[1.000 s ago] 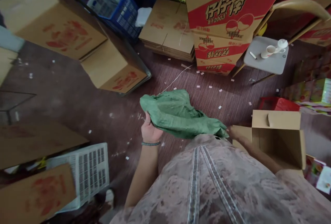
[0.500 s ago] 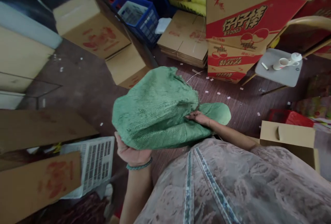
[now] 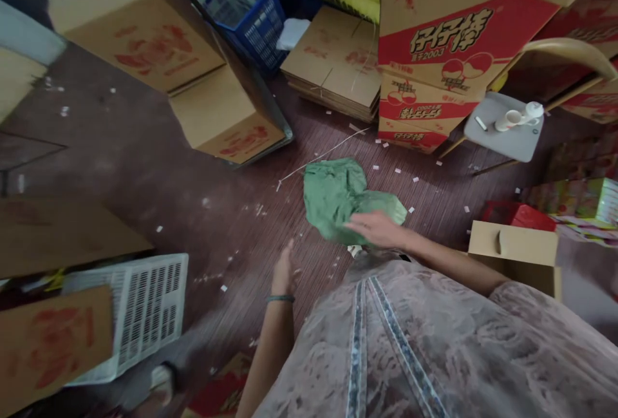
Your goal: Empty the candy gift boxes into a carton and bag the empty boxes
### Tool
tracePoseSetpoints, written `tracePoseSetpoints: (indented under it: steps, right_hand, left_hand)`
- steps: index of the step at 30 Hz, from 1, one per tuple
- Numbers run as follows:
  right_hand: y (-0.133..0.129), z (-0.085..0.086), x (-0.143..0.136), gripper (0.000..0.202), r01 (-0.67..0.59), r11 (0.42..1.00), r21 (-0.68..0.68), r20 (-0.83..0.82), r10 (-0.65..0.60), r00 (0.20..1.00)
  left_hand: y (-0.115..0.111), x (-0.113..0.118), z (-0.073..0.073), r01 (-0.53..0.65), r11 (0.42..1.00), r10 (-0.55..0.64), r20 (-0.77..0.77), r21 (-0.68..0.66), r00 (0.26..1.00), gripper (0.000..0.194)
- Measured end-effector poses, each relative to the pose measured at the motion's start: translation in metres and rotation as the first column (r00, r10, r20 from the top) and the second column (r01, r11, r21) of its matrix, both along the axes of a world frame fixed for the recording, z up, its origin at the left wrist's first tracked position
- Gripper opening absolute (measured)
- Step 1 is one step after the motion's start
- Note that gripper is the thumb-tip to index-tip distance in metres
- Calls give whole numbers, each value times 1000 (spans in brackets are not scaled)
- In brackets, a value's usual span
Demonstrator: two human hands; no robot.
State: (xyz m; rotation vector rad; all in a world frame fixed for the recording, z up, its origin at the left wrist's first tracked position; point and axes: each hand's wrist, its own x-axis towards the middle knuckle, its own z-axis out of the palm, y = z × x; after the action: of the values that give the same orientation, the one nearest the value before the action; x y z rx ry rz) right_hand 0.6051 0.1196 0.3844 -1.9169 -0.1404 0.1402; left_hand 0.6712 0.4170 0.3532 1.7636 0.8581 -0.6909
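Note:
A green woven sack (image 3: 333,196) lies crumpled low down, over the dark floor in front of my body. My right hand (image 3: 379,228) is above the sack's near side, fingers stretched out and holding nothing; whether it touches the cloth I cannot tell. To the left, apart from the sack, my left hand (image 3: 284,270) is raised with its fingers extended and nothing in it. A bracelet circles the left wrist. A thin white strip (image 3: 321,159) trails along the floor behind the sack.
Flattened cartons (image 3: 333,60) are stacked beyond the sack, beside a blue crate (image 3: 258,25) and tall red-and-brown boxes (image 3: 434,38). A stool (image 3: 502,138) holds cups at right. White crates (image 3: 149,308) and cartons stand at left. Paper scraps dot the floor.
The green sack has left my hands and dropped lower, away from me. Both hands have opened, and my left hand has moved right. The view has shifted slightly.

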Motion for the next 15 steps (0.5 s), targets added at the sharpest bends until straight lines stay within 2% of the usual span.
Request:
tracePoseSetpoints:
  steps: [1, 3, 4, 6, 8, 10, 13, 15]
  right_hand:
    - [21, -7, -4, 43, -138, 990, -36, -3, 138, 990]
    - [62, -21, -12, 35, -392, 917, -68, -54, 389, 919]
    - [78, -28, -15, 32, -484, 872, -73, -78, 479, 874]
    - [97, -37, -22, 28, -580, 811, -81, -118, 570, 813]
    - [96, -41, -27, 28, -580, 810, -94, -178, 559, 810]
    - [81, -42, -31, 32, -511, 854, -99, -283, 468, 837]
    - [48, -44, -38, 41, -357, 934, -34, -463, 302, 833]
    - [30, -49, -45, 59, -277, 960, 39, -573, 249, 781]
  left_hand:
    - [-13, -2, 0, 4, 996, -11, -76, -86, 997, 52]
    - [-45, -4, -3, -27, 955, -47, -241, -294, 969, 53]
    - [-60, -4, -6, -51, 928, -69, -303, -370, 951, 45]
    - [-85, -2, -15, -85, 911, -67, -351, -403, 934, 25]
    - [-95, 2, -23, -113, 925, -20, -341, -364, 940, 14]
    - [-89, 7, -25, -173, 908, 68, -275, -381, 959, 14]
    - [-60, 16, -13, -294, 791, 294, -88, -536, 952, 31]
    - [-38, 23, 3, -270, 704, 394, 44, -657, 918, 40]
